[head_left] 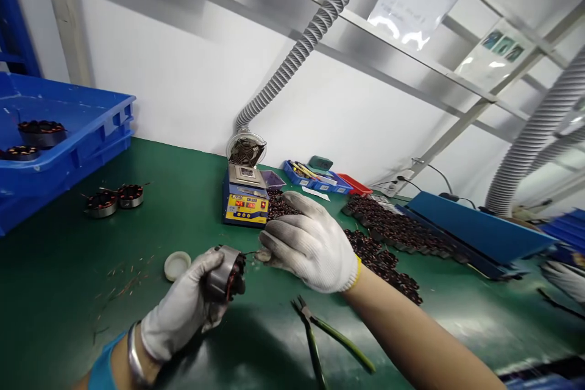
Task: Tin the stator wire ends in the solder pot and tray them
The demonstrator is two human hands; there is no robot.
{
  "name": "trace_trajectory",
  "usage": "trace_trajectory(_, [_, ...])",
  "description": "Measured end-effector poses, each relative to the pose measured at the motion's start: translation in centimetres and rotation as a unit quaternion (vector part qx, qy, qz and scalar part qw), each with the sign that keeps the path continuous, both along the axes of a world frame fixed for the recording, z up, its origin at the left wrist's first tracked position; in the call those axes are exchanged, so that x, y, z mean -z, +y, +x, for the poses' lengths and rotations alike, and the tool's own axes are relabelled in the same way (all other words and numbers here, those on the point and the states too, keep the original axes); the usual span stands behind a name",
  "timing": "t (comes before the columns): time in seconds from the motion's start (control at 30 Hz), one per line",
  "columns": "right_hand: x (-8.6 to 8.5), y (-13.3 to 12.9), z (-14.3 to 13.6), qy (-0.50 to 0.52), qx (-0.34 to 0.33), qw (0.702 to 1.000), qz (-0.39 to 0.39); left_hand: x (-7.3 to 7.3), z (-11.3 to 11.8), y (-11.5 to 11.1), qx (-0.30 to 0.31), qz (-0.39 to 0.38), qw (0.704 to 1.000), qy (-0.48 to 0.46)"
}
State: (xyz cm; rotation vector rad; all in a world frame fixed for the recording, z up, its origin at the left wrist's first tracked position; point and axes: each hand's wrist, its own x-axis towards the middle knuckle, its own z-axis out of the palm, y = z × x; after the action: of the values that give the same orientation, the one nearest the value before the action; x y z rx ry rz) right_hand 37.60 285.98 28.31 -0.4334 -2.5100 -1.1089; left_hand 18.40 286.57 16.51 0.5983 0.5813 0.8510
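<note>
My left hand (187,295), in a white glove, is closed around a motor stator (223,274) with a grey metal ring and dark copper-wound coils. From the stator a thin wire lead (249,253) runs right to the darkened fingertips of my gloved right hand (311,244), which look pinched on its end. Below my right hand, pliers with green handles (338,338) lie with jaws and handles spread. A small round white dish (177,265) sits left of the stator. Behind, a yellow and blue solder pot (247,195) shows lit red digits.
Two stators (114,198) stand at the left by a blue crate (91,134) holding more. Wire clippings (132,283) litter the green table (183,177). Many stators (393,228) fill the right side before a blue tilted panel (475,225). Another person's gloved hand (567,277) shows far right.
</note>
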Motion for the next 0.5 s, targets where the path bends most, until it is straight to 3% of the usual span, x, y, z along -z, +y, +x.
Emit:
trace_trajectory(0.1, [-0.3,-0.3,0.0,-0.015,0.014,1.0,0.01,0.6,0.2,0.2,0.044,-0.005,0.999,0.016])
trace_trajectory(0.2, [-0.2,-0.6,-0.2,-0.018,0.008,1.0,0.015,0.5,0.2,0.3,0.031,-0.047,0.998,0.02])
trace_trajectory(0.37, [0.2,-0.4,0.1,-0.026,0.015,0.999,0.025,-1.8,-0.7,0.2,-0.022,-0.149,0.988,-0.024])
trace_trajectory(0.5, [0.0,-0.5,0.2,-0.022,0.018,0.999,0.026,-2.9,-0.8,0.1,-0.065,-0.156,0.985,-0.03])
